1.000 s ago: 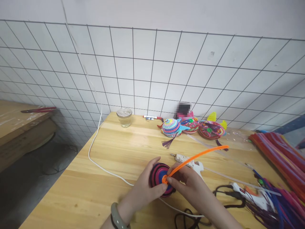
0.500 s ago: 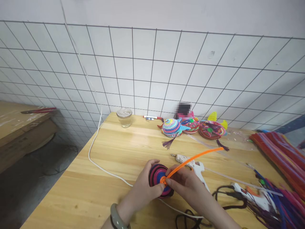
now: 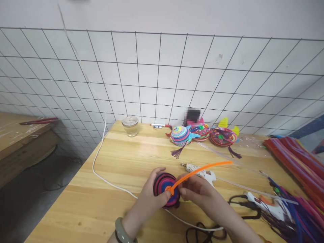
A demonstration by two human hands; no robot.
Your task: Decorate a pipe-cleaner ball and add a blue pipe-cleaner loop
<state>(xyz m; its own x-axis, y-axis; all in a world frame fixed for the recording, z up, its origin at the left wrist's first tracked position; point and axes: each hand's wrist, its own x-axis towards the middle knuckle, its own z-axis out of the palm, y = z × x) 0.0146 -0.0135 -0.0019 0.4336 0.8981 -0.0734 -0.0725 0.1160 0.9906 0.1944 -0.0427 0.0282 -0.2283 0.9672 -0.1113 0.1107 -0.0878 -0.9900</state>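
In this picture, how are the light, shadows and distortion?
Head view: soft glare on the wooden table, dark shadow over the floor at left. Head view: grid lines on the tiled wall fan outward, perhaps from tilt or lens. Head view: orange pipe cleaner reads clearly; a pixelated block hides something.

Head view | forward, downward | near table (image 3: 113,152) | facing tiled wall (image 3: 149,77)

A glass cup (image 3: 130,128) stands near a marker (image 3: 160,125) by the tiled wall (image 3: 149,76).
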